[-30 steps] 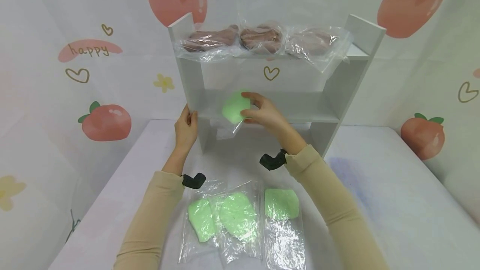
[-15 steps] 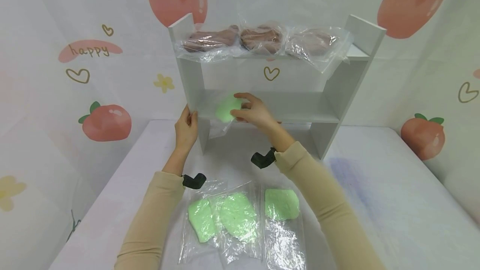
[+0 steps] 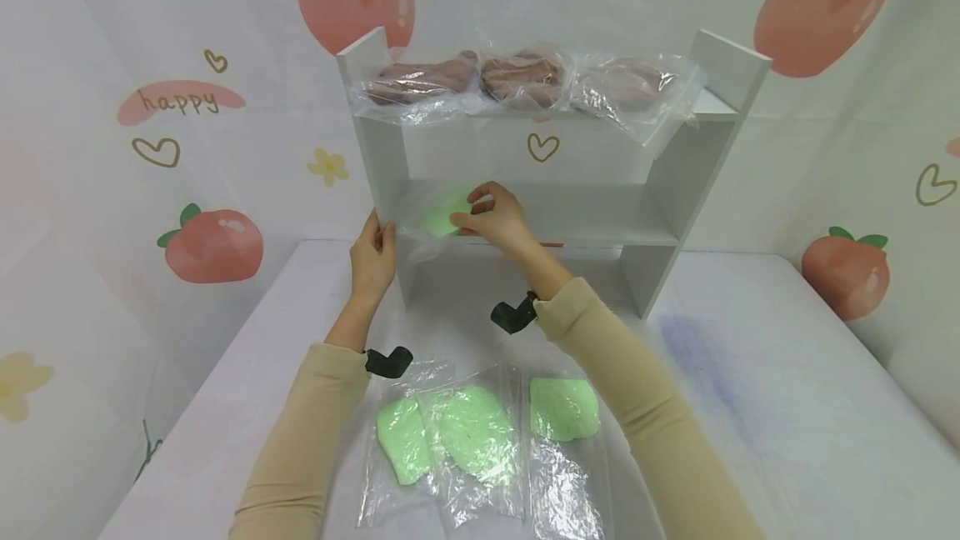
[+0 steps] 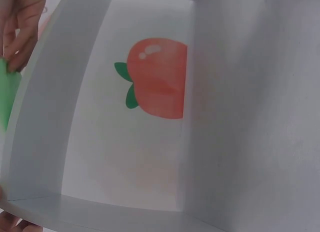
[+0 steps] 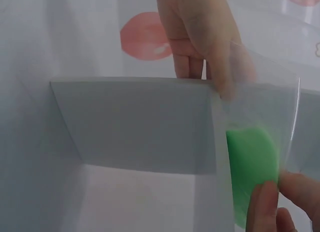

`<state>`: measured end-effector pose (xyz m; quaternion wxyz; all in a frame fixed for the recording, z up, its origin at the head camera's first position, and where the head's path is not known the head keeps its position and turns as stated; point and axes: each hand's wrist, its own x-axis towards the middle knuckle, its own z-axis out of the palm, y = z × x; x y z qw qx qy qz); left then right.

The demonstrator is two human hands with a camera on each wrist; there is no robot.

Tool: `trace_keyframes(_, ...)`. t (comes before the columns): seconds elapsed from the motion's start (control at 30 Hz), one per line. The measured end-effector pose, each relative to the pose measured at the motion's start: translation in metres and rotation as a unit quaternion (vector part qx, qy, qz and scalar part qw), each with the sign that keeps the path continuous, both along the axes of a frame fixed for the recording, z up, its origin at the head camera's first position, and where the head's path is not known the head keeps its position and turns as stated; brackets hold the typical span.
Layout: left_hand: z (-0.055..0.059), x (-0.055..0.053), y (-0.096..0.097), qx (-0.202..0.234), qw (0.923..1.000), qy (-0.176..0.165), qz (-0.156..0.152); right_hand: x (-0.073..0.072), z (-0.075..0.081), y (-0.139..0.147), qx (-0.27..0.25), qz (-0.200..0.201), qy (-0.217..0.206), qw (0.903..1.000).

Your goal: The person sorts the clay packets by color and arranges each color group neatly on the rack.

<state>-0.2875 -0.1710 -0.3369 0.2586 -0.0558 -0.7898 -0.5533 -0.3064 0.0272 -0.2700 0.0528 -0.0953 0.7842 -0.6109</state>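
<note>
My left hand (image 3: 371, 261) grips the left side panel of a white shelf unit (image 3: 697, 173), its thumb on the front edge. My right hand (image 3: 498, 223) pinches a clear plastic bag with a flat light-green piece (image 3: 441, 213) inside, at the left part of the middle shelf. In the right wrist view, the green piece (image 5: 252, 167) lies along the shelf board's edge, and the bag's far end reaches the left hand (image 5: 202, 32). Whether the bag rests on the board, I cannot tell. The left wrist view has the right hand (image 4: 22, 29) at its upper left.
Three clear bags with brown pieces lie along the top shelf, among them a middle bag (image 3: 522, 77). On the table (image 3: 750, 457) in front are more bagged green pieces: a left one (image 3: 405, 440), a middle one (image 3: 476, 432) and a right one (image 3: 564, 409).
My right hand has moved left along the middle shelf, carrying the bagged green piece toward the left panel. The left hand has stayed on the panel.
</note>
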Motion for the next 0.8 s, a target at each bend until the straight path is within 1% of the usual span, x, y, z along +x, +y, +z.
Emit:
trace_keyframes(0.2,-0.001,-0.001,-0.001,-0.001,1.0000,0.003,0.000,-0.001,0.001,-0.004,0.025,-0.011,0.001,0.9996)
trace_keyframes(0.43,-0.001,-0.001,0.000,0.003,1.0000,0.007,0.001,-0.002,-0.001,-0.011,0.029,-0.002,0.001,0.9996)
trace_keyframes(0.67,-0.001,-0.001,0.001,0.007,0.9998,0.016,0.006,-0.001,-0.004,-0.013,0.068,-0.021,0.049,0.9962)
trace_keyframes(0.8,0.000,0.000,0.002,0.008,0.9998,0.014,0.009,-0.001,-0.006,-0.014,0.060,-0.024,0.058,0.9962)
